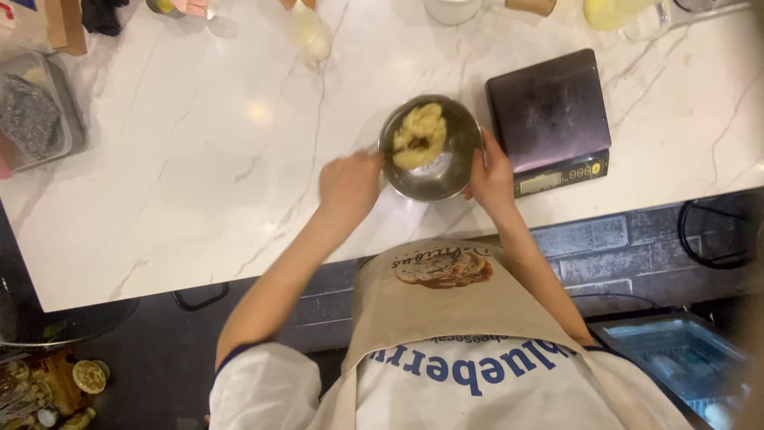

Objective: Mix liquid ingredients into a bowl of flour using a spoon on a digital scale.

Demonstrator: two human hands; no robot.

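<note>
From the head view, the metal bowl (436, 181) sits at the centre of the frame on the white marble counter (199, 159), just left of a dark kitchen scale (549, 111). A lump of pale yellow dough (419, 134) clings to the upper side of the bowl.

The left hand (350, 185) is clenched at the bowl's left rim around what looks like a utensil handle reaching into the dough, though the tool itself is too blurred to make out. The right hand (491, 179) is cupped against the right rim, steadying the bowl.

I'd say the work goes best with that right hand kept firm so the bowl cannot skate toward the scale. The left hand should scrape low along the bare wall to fold the lump over rather than just prodding it. At the far left of the frame a tray (70, 119) stands well apart.
</note>
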